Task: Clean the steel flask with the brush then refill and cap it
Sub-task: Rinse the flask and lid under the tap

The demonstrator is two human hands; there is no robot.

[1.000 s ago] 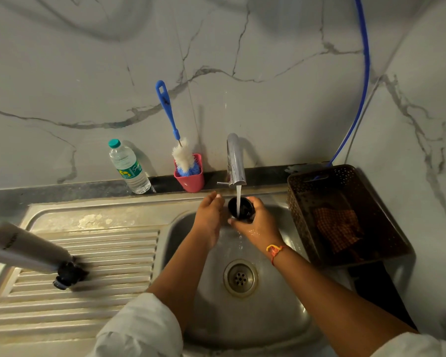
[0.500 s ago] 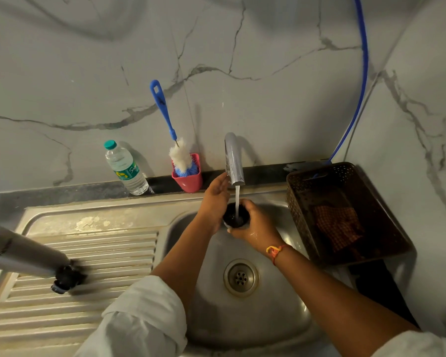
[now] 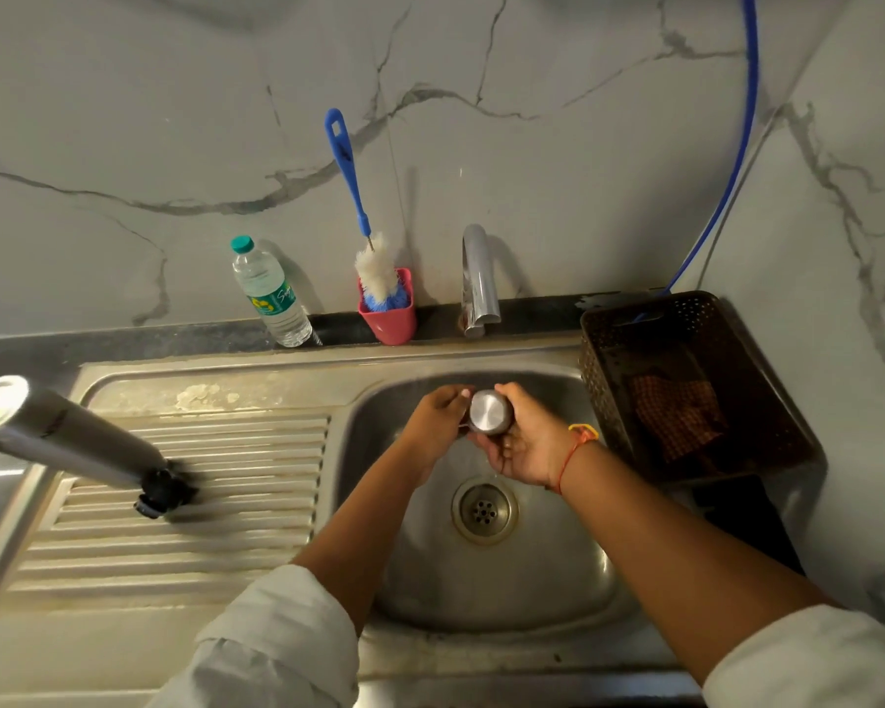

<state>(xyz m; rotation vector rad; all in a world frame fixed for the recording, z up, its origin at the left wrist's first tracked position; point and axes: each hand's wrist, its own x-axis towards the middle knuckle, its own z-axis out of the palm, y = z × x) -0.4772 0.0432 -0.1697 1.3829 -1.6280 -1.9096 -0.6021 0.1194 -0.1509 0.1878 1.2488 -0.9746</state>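
Observation:
Over the sink basin (image 3: 558, 580), both hands hold the flask's steel cap (image 3: 490, 412), its shiny closed top facing me. My right hand (image 3: 524, 442) cups it from below with fingers curled round it. My left hand (image 3: 438, 419) pinches its left side. The steel flask (image 3: 67, 442) stands upside down, tilted, on the ribbed drainboard (image 3: 200, 503) at the left, its black mouth down. The blue-handled bottle brush (image 3: 374, 268) stands in a pink cup (image 3: 392, 321) against the wall. No water runs from the tap (image 3: 477, 278).
A plastic water bottle (image 3: 269, 293) stands left of the pink cup. A brown perforated basket (image 3: 685, 380) with a checked cloth sits right of the basin. A blue hose (image 3: 736, 145) runs down the wall into it. The drain (image 3: 484, 509) lies below my hands.
The water stream has stopped. The cap has come away from under the tap and been turned over, from dark open side up to steel top up. My left hand left the tap for the cap.

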